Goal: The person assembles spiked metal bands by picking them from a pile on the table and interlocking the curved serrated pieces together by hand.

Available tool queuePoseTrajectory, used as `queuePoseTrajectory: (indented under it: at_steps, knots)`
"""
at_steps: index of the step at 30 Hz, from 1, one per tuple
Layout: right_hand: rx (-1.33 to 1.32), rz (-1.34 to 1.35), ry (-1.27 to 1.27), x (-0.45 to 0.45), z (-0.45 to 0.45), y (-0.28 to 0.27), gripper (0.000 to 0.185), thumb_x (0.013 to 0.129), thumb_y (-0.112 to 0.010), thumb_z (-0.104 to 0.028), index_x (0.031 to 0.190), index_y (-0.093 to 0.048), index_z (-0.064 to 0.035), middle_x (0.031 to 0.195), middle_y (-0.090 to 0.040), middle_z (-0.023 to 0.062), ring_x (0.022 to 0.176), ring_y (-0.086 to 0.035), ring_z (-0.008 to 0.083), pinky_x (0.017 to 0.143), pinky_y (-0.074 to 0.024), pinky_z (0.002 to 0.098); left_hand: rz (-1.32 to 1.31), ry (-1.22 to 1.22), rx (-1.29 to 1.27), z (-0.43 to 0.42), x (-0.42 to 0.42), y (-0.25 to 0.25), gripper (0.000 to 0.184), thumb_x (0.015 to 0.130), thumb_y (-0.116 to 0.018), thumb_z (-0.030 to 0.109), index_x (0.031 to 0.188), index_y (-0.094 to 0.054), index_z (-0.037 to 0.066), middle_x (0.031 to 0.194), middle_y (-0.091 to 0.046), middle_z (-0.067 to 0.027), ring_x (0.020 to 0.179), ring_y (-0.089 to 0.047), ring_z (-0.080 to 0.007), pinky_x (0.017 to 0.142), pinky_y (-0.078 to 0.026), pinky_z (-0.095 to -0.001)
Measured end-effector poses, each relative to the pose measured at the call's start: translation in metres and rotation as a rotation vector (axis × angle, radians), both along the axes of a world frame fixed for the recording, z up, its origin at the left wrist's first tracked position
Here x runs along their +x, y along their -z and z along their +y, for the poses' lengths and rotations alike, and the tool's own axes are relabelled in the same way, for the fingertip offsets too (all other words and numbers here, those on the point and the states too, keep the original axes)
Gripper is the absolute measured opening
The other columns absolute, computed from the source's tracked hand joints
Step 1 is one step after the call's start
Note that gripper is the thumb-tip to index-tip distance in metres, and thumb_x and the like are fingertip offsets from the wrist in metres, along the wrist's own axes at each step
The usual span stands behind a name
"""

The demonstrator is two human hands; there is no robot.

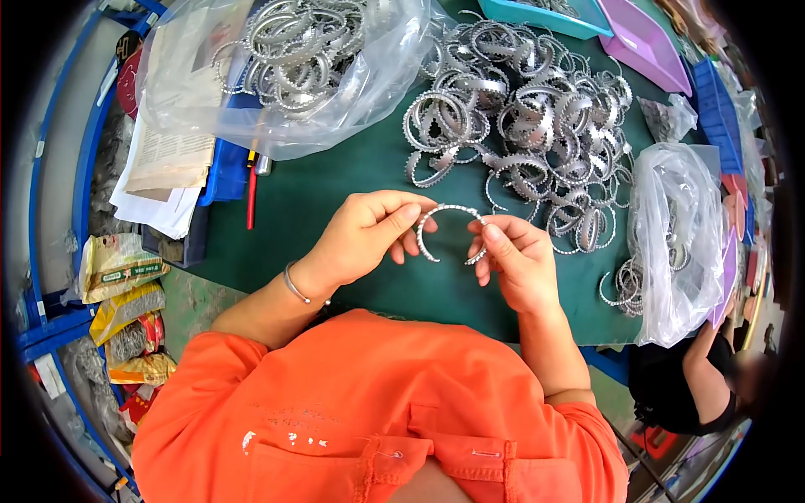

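Between my two hands is a silver open bangle [454, 208], C-shaped with a notched or beaded edge, its gap facing my body. My left hand [369, 228] pinches its left side between thumb and fingers. On the other side, my right hand [521, 258] pinches the right part near one end. Just beyond my hands, a large heap of similar silver open bangles [537, 117] lies on the green table [335, 184]. Another thin bangle [293, 285] is worn on my left wrist.
A clear plastic bag [277, 138] with more bangles lies at the back left, beside papers [163, 168] and a red pen [251, 199]. At right are another plastic bag [679, 243] and a few bangles [625, 289]. A person [683, 377] sits beyond the right edge.
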State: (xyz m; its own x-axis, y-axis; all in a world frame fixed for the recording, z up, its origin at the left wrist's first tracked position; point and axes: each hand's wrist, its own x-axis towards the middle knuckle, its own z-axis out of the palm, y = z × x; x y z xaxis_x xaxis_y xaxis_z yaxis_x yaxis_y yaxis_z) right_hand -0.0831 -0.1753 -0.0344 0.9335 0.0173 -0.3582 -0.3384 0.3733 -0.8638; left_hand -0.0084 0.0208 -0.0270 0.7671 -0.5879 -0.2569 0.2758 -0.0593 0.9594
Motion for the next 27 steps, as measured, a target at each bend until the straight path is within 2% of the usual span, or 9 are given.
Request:
queuePoseTrajectory:
  at_steps: [5,15,18,20,24,27]
  knots:
    - [0.059,-0.005,0.093,-0.0005,-0.0026,0.0028,0.024,0.086,-0.056,-0.018,0.092,-0.058,0.0051,0.070,-0.060,0.0085,0.050,-0.054,0.0111,0.044,-0.0452,0.0219,0.264,0.062,-0.086,0.0034,-0.0011,0.0006,0.026,0.092,-0.043,0.016,0.106,-0.055,-0.003,0.086,-0.062,-0.0108,0.069,-0.061,-0.0145,0.058,-0.050,-0.0227]
    - [0.064,-0.024,0.100,-0.0032,-0.0018,0.0046,0.022,0.087,-0.055,-0.017,0.093,-0.058,0.0044,0.071,-0.060,0.0088,0.050,-0.054,0.0114,0.044,-0.0444,0.0218,0.268,0.046,-0.121,0.0033,-0.0032,-0.0029,0.025,0.091,-0.045,0.014,0.107,-0.055,-0.003,0.087,-0.062,-0.0119,0.071,-0.062,-0.0162,0.060,-0.051,-0.0239]
    - [0.084,-0.031,0.099,-0.0045,-0.0026,0.0063,0.019,0.086,-0.055,-0.013,0.094,-0.058,0.0042,0.070,-0.060,0.0086,0.051,-0.055,0.0114,0.045,-0.0451,0.0217,0.260,0.059,-0.112,0.0036,-0.0033,-0.0035,0.025,0.090,-0.047,0.013,0.107,-0.055,-0.003,0.088,-0.062,-0.0117,0.072,-0.062,-0.0159,0.060,-0.051,-0.0242]
    - [0.046,-0.090,0.090,-0.0065,-0.0035,0.0085,0.017,0.083,-0.057,-0.006,0.097,-0.058,0.0044,0.076,-0.060,0.0094,0.055,-0.057,0.0123,0.048,-0.0473,0.0216,0.254,0.037,-0.124,0.0039,-0.0041,-0.0020,0.024,0.089,-0.048,0.011,0.108,-0.054,-0.004,0.091,-0.061,-0.0120,0.074,-0.062,-0.0164,0.063,-0.052,-0.0251]
    - [-0.090,-0.255,0.080,-0.0066,-0.0031,0.0089,0.020,0.081,-0.060,-0.007,0.097,-0.058,0.0044,0.087,-0.058,0.0118,0.061,-0.058,0.0138,0.050,-0.0487,0.0225,0.178,0.008,-0.128,0.0011,-0.0056,-0.0045,0.024,0.088,-0.049,0.010,0.108,-0.054,-0.005,0.094,-0.060,-0.0126,0.075,-0.062,-0.0173,0.065,-0.052,-0.0262]
    - [-0.071,-0.243,0.094,-0.0068,-0.0029,0.0088,0.020,0.081,-0.060,-0.008,0.097,-0.058,0.0045,0.085,-0.059,0.0118,0.060,-0.058,0.0137,0.049,-0.0489,0.0228,0.173,0.020,-0.124,0.0018,-0.0056,-0.0055,0.025,0.088,-0.049,0.009,0.108,-0.053,-0.005,0.097,-0.060,-0.0133,0.077,-0.062,-0.0182,0.067,-0.052,-0.0269]
